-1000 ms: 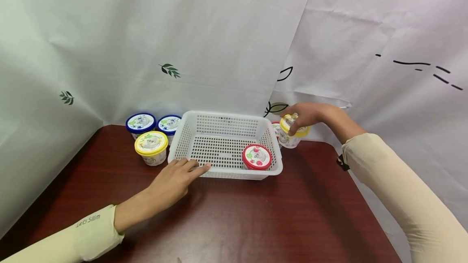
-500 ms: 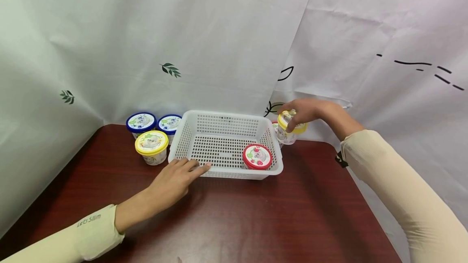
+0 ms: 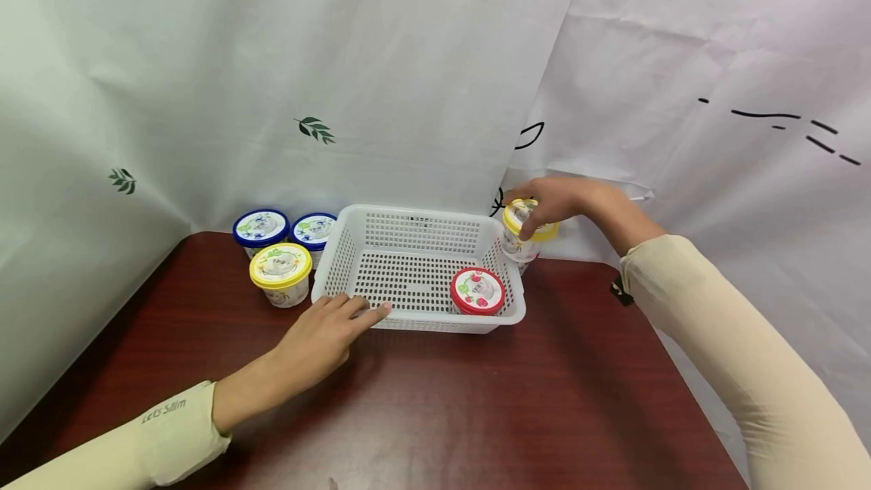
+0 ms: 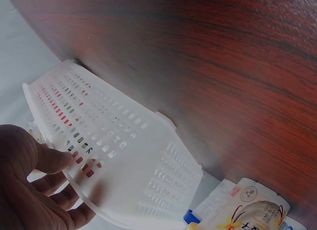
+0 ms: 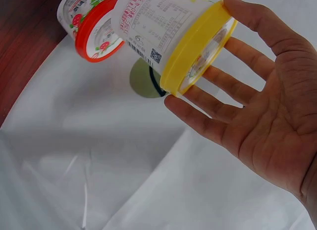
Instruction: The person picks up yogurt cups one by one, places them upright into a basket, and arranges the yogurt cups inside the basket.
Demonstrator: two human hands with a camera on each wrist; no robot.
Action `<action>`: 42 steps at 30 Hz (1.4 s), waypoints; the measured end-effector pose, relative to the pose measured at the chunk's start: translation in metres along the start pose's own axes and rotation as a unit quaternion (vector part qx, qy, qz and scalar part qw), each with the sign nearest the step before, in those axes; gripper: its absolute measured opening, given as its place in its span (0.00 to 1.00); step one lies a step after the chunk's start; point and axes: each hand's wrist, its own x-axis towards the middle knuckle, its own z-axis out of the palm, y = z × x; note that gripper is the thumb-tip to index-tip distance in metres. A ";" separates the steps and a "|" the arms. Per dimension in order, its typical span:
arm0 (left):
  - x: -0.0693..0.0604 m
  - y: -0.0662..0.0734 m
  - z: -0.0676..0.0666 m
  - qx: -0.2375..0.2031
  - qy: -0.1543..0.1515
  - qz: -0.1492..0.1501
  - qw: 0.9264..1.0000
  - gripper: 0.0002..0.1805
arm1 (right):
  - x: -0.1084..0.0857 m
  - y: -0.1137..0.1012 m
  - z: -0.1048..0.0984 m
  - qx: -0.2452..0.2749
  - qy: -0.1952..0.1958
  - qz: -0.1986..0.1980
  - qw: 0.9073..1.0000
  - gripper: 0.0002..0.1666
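My right hand (image 3: 561, 203) holds a yellow-lidded tub (image 3: 520, 248) by its lid, at the right end of a white perforated plastic basket (image 3: 425, 231). In the right wrist view, fingers and thumb span the rim of the yellow lid (image 5: 198, 51), and the palm is off it. A red-lidded tub (image 5: 96, 29) stands behind it, mostly hidden in the head view. Another red-lidded tub (image 3: 478, 291) sits inside the basket at front right. My left hand (image 3: 316, 342) grips the basket's front rim near its left corner, thumb outside and fingers inside.
Left of the basket stand two blue-lidded tubs (image 3: 261, 227) and a yellow-lidded tub (image 3: 280, 272). They are close to the basket's left end. The dark red wooden table (image 3: 463, 414) stretches forward of it. A white printed cloth (image 3: 408, 97) hangs behind and beside the table.
My right hand has moved left with the yellow-lidded tub, lifting it slightly toward the basket's right end. The red-lidded tub behind is now more covered. My left hand stays put.
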 end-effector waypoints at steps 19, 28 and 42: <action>-0.001 -0.002 0.001 0.002 -0.002 -0.001 1.000 0.39 | 0.015 -0.026 0.001 -0.016 0.002 -0.004 1.000 0.45; -0.001 -0.002 0.001 0.001 0.001 -0.001 1.000 0.38 | 0.025 -0.033 0.007 -0.011 0.014 -0.013 1.000 0.47; -0.001 -0.002 0.002 0.000 0.001 0.001 1.000 0.39 | 0.031 -0.041 0.015 -0.021 0.005 -0.024 0.999 0.48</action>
